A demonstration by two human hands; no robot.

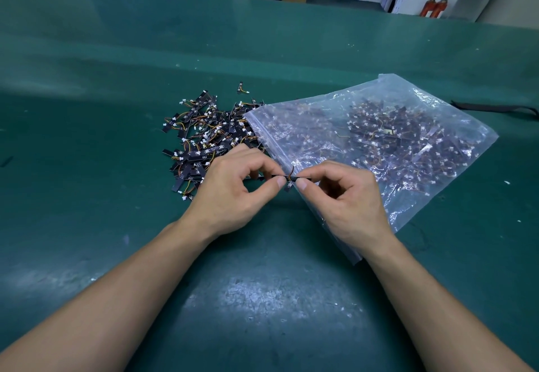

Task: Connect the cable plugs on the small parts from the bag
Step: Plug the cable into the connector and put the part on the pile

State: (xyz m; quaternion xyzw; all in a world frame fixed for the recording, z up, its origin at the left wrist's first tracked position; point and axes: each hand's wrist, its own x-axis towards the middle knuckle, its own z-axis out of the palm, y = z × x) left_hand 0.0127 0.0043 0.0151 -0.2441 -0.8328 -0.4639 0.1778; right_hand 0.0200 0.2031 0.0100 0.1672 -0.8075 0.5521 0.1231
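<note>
Head view: left grip (pixel 233 192), right grip (pixel 345 196) both pinch small part (pixel 276 176), bridging fingertips.

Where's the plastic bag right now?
Head view: the plastic bag lies right of centre on the green table, beside the pile of parts, beneath the right hand.

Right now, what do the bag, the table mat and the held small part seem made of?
The bag: thin clear plastic film, glossy and wrinkled, contents showing through. The table mat: probably green rubber or vinyl, matte, scuffed pale. The small part: a black rigid strip, perhaps circuit board, with thin insulated wires.
</note>
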